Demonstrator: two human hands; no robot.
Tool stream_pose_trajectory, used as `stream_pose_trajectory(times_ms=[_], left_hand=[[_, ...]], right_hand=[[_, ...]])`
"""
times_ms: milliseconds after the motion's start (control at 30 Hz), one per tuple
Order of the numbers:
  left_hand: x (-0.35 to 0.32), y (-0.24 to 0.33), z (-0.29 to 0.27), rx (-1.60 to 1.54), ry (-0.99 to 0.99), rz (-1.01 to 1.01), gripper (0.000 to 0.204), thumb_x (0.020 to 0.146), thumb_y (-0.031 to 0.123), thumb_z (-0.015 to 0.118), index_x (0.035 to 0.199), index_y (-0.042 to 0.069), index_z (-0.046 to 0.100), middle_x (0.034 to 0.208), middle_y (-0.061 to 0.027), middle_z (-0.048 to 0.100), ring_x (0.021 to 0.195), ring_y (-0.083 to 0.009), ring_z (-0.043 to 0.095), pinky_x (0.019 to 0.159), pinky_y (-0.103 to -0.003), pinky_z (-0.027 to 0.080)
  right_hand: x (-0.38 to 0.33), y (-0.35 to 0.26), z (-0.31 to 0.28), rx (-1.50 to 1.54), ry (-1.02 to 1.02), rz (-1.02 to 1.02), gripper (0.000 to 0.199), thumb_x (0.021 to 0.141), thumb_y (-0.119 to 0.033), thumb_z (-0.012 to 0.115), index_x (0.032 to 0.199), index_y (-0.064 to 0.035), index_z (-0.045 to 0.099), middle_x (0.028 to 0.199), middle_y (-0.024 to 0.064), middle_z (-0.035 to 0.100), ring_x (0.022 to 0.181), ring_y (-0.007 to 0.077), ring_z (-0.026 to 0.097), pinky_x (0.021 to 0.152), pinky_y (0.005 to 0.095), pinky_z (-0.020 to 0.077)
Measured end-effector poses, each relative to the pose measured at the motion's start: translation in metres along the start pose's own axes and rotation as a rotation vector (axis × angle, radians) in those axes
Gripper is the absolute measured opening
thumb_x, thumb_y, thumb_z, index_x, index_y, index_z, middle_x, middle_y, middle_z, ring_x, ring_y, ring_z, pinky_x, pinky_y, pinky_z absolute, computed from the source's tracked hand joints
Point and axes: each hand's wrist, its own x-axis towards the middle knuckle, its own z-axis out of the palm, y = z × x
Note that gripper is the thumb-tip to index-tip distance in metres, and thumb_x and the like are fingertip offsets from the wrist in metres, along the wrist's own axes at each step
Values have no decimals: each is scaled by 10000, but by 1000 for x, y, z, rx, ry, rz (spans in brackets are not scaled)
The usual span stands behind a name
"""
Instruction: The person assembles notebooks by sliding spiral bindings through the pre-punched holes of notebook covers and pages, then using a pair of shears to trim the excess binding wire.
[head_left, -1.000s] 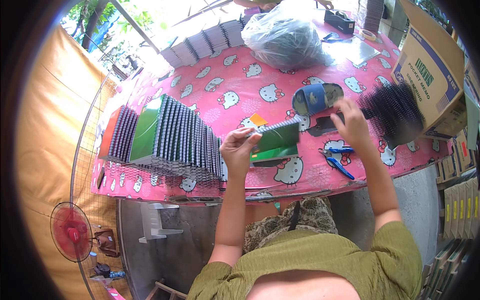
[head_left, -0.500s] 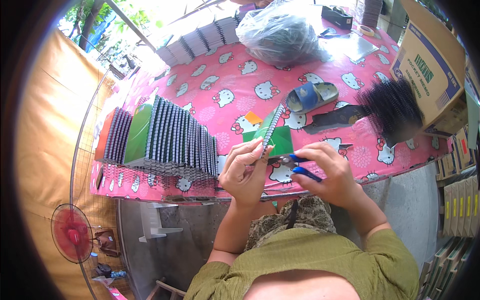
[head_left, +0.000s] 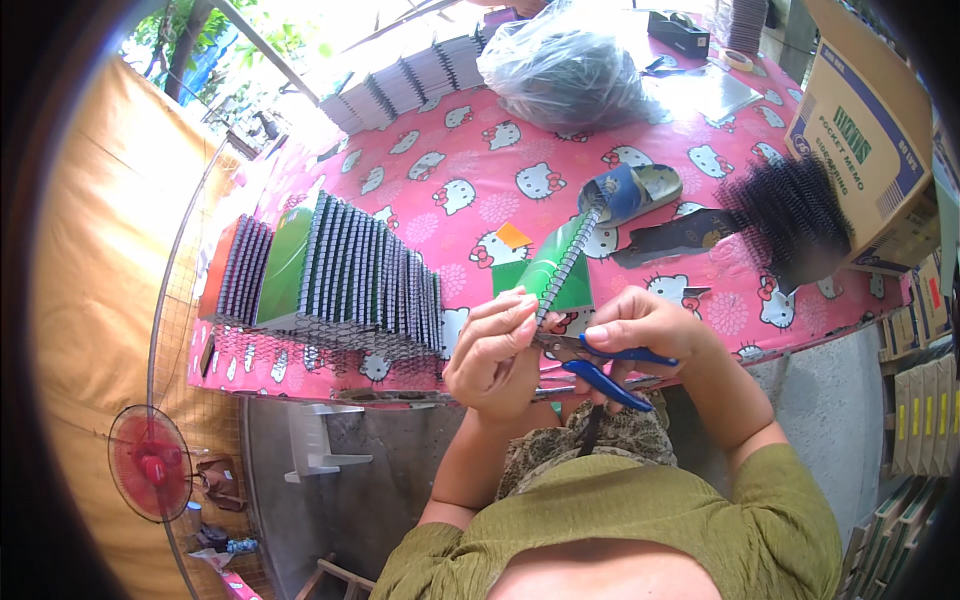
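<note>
My left hand [head_left: 497, 350] grips the near end of a green-covered spiral notebook [head_left: 553, 258], which is tilted with its coil running away from me. In my right hand [head_left: 650, 330] are blue-handled pliers [head_left: 603, 378]. Their handles are spread apart, and their jaws sit at the near end of the coil, beside my left fingertips. Whether the jaws touch the wire I cannot tell. A flat green cover or notebook [head_left: 576, 288] lies on the table below. The coil's far end overlaps a blue slipper [head_left: 622, 193] in the view.
Standing green notebooks [head_left: 375, 270] and orange-red ones [head_left: 240, 270] fill the left of the pink tablecloth [head_left: 480, 215]. More notebooks [head_left: 405, 88] and a plastic bag [head_left: 560, 75] are at the back. Black coils [head_left: 785, 220] lie by a carton [head_left: 865, 140] at right. A fan [head_left: 150, 463] stands at lower left.
The notebook has turned so more of its green cover shows. My right hand has swung the pliers' handles lower and toward me, with the jaws now at the coil's near end.
</note>
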Motion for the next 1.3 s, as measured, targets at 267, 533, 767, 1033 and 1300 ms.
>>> stream_pose_trajectory(times_ms=[267, 533, 767, 1033, 1300], left_hand=[[105, 14, -110, 182, 707, -106, 203, 851, 31, 675, 805, 17, 478, 931, -208, 662, 838, -215, 651, 724, -305, 556], [94, -72, -189, 456, 652, -481, 149, 860, 31, 661, 879, -4, 518, 888, -167, 662, 822, -162, 631, 754, -273, 511], [99, -70, -191, 320, 589, -531, 231, 887, 29, 614, 1064, 3, 467, 1029, -191, 657, 909, -176, 614, 830, -291, 498], [102, 35, -106, 292, 487, 94, 383, 912, 59, 585, 1241, -73, 442, 1221, -250, 568, 1074, -337, 591, 1003, -421, 452], [8, -101, 37, 544, -949, -622, 279, 845, 163, 666, 1109, 72, 670, 1192, -141, 623, 1064, -263, 609, 904, -353, 461]], right_hand=[[-23, 25, -39, -1031, 980, -531, 353, 779, -172, 749, 1067, -9, 625, 983, 128, 644, 917, 229, 628, 812, 350, 495], [-47, 73, -79, -1583, 1072, -205, 416, 723, -233, 745, 1048, -20, 597, 1052, 152, 559, 1039, 334, 509, 1005, 462, 326], [-38, 45, -89, -1581, 951, -336, 365, 699, -230, 790, 943, -5, 638, 1052, 160, 574, 962, 365, 552, 864, 451, 446], [-34, -9, -207, -1695, 1455, 239, 327, 798, -254, 713, 1000, -19, 608, 1024, 197, 599, 987, 361, 601, 837, 434, 507], [-39, -8, -220, -1723, 1475, -46, 124, 848, -93, 598, 924, -2, 635, 955, 194, 611, 875, 376, 636, 770, 449, 517]])
